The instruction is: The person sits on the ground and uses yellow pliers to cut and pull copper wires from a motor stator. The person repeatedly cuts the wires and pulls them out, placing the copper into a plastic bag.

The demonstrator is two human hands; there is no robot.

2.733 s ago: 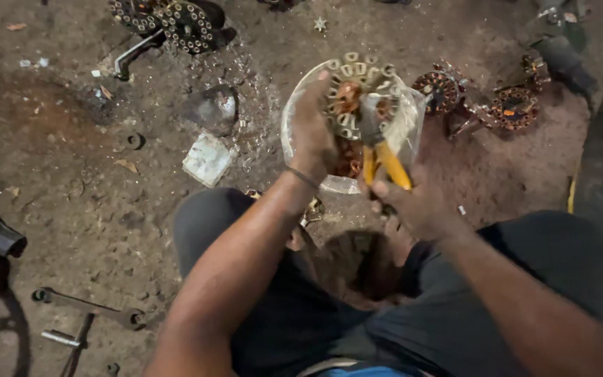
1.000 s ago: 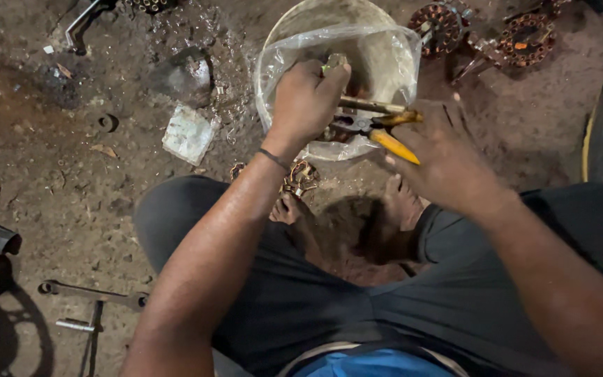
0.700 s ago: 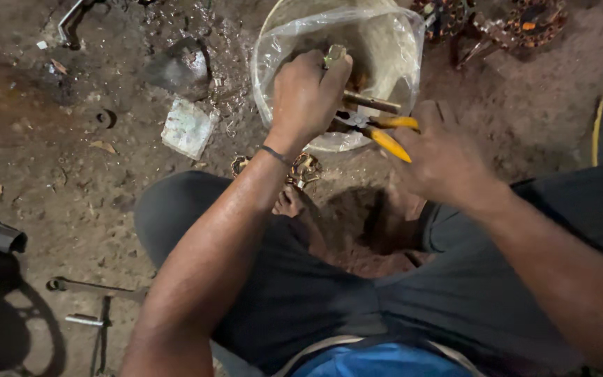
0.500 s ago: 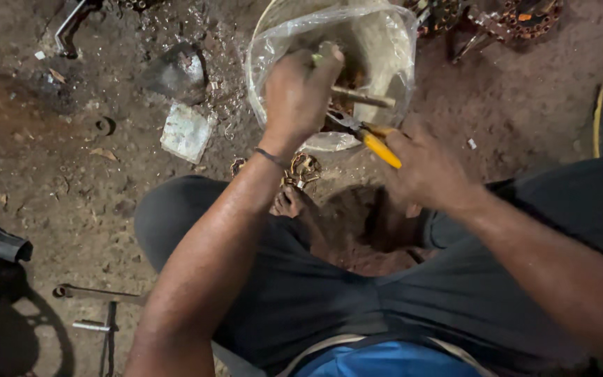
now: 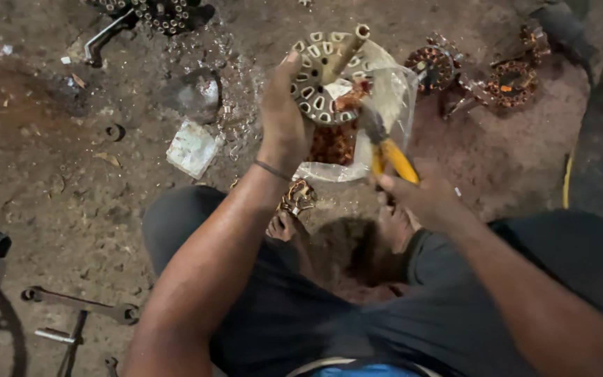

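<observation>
My left hand grips a round slotted metal motor core with a shaft sticking up, tilted above a clear plastic tub. Reddish copper wire lies in the tub below it. My right hand is closed on yellow-handled pliers, whose jaws point up at the lower right edge of the core. My knees and bare feet sit just below the tub on the dirt floor.
Two copper-wound motor cores lie at the upper right. A toothed metal part, a grey lump and a flat white packet are at the upper left. A wrench lies lower left. A yellow cable runs at right.
My left hand has lifted the core up out of the tub and turned its slotted face toward me. My right hand keeps the pliers at the core's lower edge.
</observation>
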